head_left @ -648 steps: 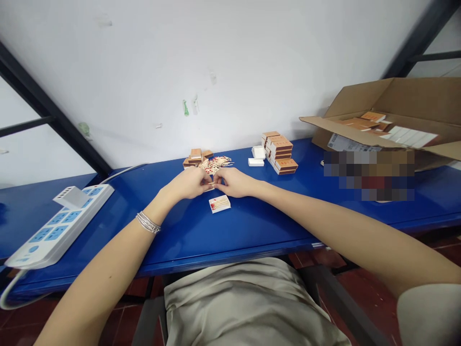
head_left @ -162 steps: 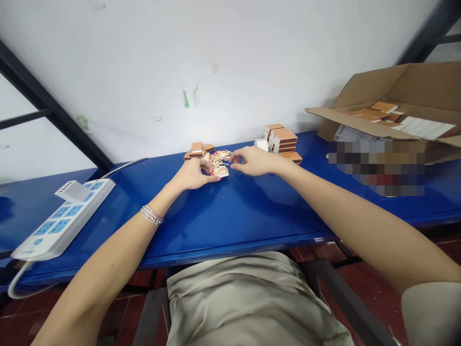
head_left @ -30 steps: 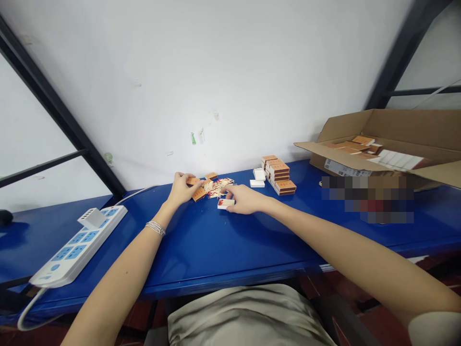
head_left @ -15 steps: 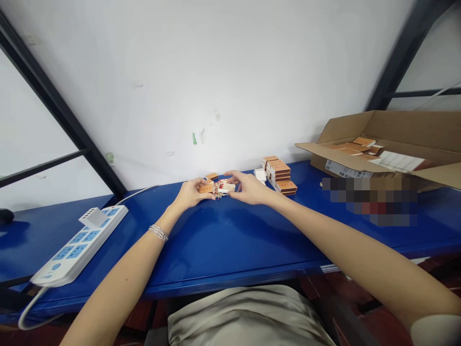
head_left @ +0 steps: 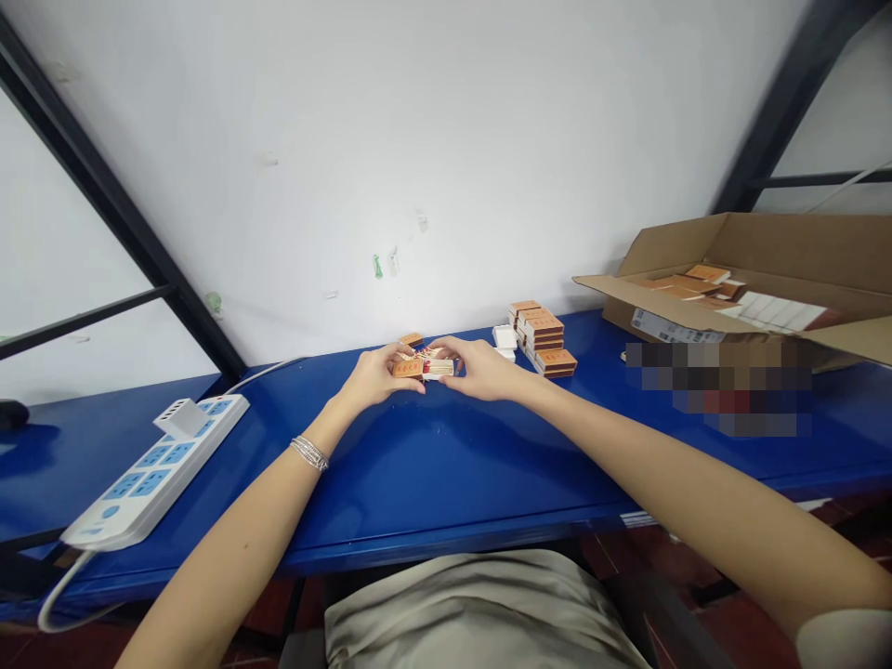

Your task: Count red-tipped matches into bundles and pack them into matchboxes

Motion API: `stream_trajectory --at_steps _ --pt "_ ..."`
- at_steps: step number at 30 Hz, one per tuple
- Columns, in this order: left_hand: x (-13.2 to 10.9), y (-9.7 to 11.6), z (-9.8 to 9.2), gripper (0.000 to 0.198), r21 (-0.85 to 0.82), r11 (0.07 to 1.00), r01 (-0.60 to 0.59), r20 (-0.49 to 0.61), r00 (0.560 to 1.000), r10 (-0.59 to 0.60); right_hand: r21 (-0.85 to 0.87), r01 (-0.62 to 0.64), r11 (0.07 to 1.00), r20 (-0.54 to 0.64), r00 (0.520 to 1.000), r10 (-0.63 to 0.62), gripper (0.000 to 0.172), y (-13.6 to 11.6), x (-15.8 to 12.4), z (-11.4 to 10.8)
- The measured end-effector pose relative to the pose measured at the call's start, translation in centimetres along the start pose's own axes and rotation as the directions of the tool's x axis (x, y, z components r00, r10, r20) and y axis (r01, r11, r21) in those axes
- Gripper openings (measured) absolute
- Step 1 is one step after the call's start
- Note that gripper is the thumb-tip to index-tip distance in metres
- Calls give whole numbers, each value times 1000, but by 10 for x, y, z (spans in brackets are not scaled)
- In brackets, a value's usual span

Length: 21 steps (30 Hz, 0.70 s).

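Note:
My left hand (head_left: 380, 374) is closed on an orange matchbox sleeve (head_left: 407, 370), held flat with its printed face up. Between the fingers of my right hand (head_left: 480, 370) is a white matchbox tray (head_left: 439, 375) filled with red-tipped matches (head_left: 438, 366). The tray's left end meets the sleeve's open right end; whether it has entered the sleeve I cannot tell. Loose matches (head_left: 423, 352) lie in a pile just behind, partly hidden by my fingers. Another orange matchbox (head_left: 411, 340) rests behind my left hand.
Stacked matchboxes (head_left: 542, 330) stand right of my right hand, beside white empty trays (head_left: 505, 340). An open cardboard box (head_left: 739, 242) with more matchboxes is at the far right. A white power strip (head_left: 157, 478) lies on the left of the blue table (head_left: 418, 474).
The tray and sleeve have come together, ends meeting. Earlier they were apart, with the tray tilted over the loose matches; now both are nearly level.

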<state>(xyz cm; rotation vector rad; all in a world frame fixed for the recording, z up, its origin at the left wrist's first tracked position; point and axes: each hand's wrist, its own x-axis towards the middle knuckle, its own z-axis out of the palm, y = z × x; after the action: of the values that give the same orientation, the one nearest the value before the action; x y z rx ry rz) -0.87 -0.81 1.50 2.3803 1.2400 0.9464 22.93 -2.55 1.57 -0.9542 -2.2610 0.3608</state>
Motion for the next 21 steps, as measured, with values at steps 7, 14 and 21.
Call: stream_trajectory --at_steps 7,14,21 --pt "-2 8 -1 68 105 992 -68 50 997 63 -26 -15 1000 18 1000 16 56 -1 -1 -1" --pt "-4 11 5 48 266 960 -81 -1 996 85 -57 -11 998 23 1000 12 55 -2 -3 -1" --pt "-5 16 11 46 269 959 -86 -11 996 92 143 39 989 -34 999 -34 49 -2 -3 8"
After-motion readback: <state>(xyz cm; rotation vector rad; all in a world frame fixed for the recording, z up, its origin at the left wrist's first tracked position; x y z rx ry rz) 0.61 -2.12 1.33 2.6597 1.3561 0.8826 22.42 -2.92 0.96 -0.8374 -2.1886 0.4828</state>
